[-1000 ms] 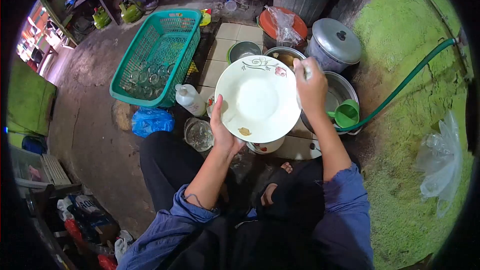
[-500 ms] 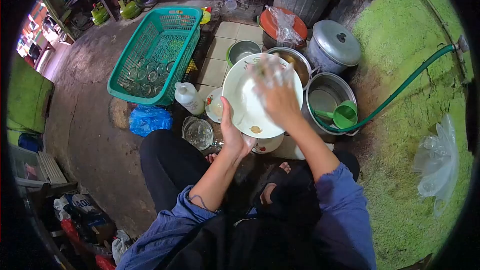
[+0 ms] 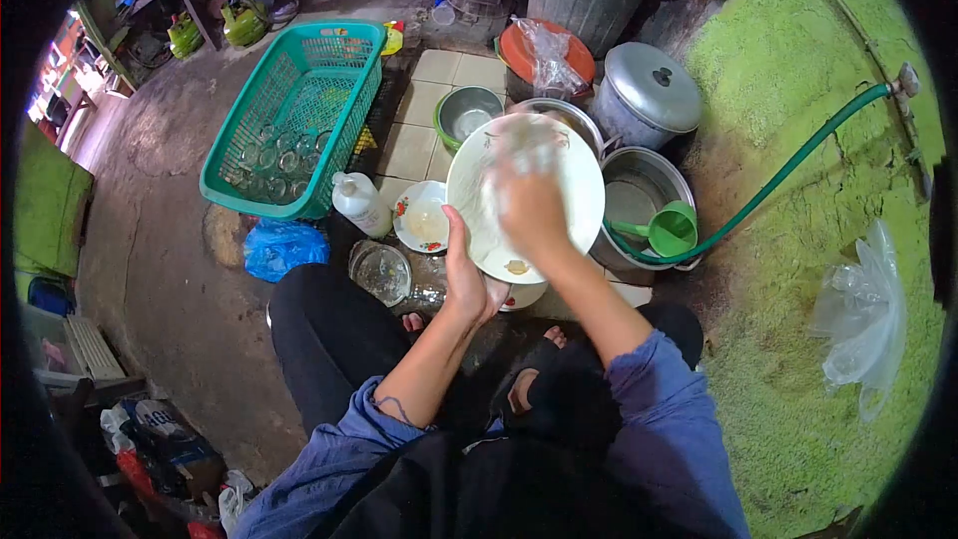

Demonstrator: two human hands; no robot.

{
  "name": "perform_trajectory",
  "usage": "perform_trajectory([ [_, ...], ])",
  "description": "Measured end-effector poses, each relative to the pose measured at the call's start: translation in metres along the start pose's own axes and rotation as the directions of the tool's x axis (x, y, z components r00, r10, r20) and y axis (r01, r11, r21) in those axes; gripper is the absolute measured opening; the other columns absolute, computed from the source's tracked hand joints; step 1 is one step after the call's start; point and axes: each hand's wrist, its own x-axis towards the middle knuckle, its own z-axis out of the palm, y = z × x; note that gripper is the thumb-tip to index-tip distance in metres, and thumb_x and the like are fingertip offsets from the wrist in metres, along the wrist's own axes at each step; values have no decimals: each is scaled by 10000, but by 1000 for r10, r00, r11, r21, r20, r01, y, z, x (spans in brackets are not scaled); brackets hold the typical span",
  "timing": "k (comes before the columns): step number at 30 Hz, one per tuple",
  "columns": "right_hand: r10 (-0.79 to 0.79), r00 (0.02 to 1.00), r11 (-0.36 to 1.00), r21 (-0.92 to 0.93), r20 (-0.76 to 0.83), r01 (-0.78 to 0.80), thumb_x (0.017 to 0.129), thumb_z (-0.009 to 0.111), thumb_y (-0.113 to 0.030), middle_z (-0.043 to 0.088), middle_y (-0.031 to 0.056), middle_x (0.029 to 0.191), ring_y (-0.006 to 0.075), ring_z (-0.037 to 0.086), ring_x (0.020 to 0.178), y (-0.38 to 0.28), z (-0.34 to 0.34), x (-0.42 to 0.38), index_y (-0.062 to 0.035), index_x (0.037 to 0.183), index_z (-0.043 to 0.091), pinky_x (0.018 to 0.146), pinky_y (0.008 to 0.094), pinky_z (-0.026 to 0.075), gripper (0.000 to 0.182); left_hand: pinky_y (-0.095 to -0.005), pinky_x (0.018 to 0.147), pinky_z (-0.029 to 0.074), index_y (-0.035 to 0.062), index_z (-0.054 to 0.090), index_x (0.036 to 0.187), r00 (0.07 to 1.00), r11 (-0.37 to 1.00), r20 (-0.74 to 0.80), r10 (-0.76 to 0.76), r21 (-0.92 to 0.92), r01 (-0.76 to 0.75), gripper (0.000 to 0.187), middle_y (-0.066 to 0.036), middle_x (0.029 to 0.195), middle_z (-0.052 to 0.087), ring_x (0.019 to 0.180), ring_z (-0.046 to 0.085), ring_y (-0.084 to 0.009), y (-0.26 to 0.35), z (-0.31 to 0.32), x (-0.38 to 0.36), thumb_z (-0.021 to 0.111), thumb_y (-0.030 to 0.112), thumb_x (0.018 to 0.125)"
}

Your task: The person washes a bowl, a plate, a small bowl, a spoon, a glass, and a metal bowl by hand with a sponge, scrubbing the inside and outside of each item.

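Your left hand (image 3: 467, 284) grips the white plate (image 3: 579, 205) at its near-left rim, thumb above, the other fingers passing beneath; the plate is raised, face up, over the near part of the tiled floor (image 3: 414, 125). Your right hand (image 3: 534, 205) lies across its face, fingers blurred; whether they hold a scrubber cannot be told. The step in hand is judged to be wiping the plate's face; the next move calls for a firm left hold and strokes out to the rim. Beyond your left knee stands a glass bowl (image 3: 380, 272); past it, along the tiles' left edge, a flowered plate (image 3: 422, 218) and a white bottle (image 3: 361, 205). At the right edge, a metal pot (image 3: 629, 185) bears a green dipper (image 3: 673, 229). Farther off stand a teal basket (image 3: 269, 208) of glasses (image 3: 284, 165) and a lidded pot (image 3: 651, 90).
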Motion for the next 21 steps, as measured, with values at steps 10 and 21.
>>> perform_trajectory([
  [10,181,983,913,-366,-34,-181,942,498,-331,210,195,1555,434,179,1425,1,-12,-3,-79,1504,237,1149,569,140,669,-478,1105,323,80,251,1480,998,999,-32,48,8,-48,793,-150,1481,355,1347,381,-316,-11,0,-3,332,656,941],
  [21,90,990,946,-321,112,-50,966,460,-343,176,199,1563,439,149,1430,5,-34,-2,-189,1514,257,1160,520,134,604,-465,1090,348,74,295,1458,981,983,-63,185,21,-184,722,-136,1441,407,1324,411,-302,9,4,-2,349,599,966],
])
